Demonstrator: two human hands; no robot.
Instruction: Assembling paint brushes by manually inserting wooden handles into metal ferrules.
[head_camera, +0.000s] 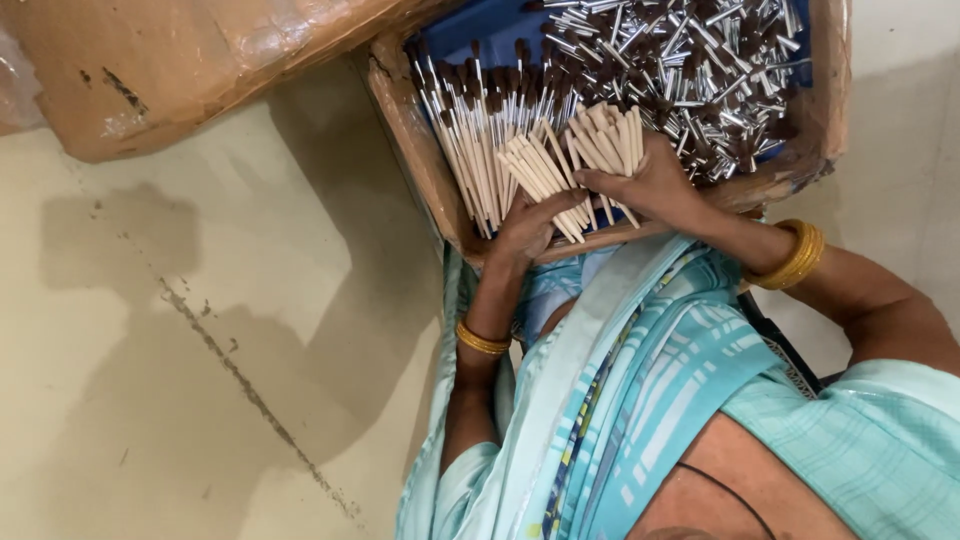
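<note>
**Item 1: bundle of pale, round wooden sticks (548, 178).** It lies in your left hand (525, 228), fanned out over the near edge of the tray. The fingers curl round the lower ends, a closed grip.

**Item 2: second bundle of the same pale sticks (606, 135).** It sits at 2 o'clock from the first, just beside it. Your right hand (652, 182) clasps it from the side, thumb across the shafts, also closed.

**Item 3: row of thin white-handled brushes with dark brown bristle tips (468, 115).** These are at 10 o'clock, lying side by side and touching the first bundle.

**Item 4: heap of silver metal ferrules with dark tufts (685, 60).** It is at 1 o'clock (loose and tangled).

**Item 5: shallow brown cardboard tray with blue lining (405, 130).** It holds all of the above.

**Item 6: large brown carton wrapped in clear film (200, 60).** It stands at 10 o'clock, well apart, on the beige floor (150, 350).

**Handling note.** Judging by the fan, both bundles look loose. Level the stick ends against the tray edge, keep the shafts parallel, and tighten the grip so none slide out.
</note>
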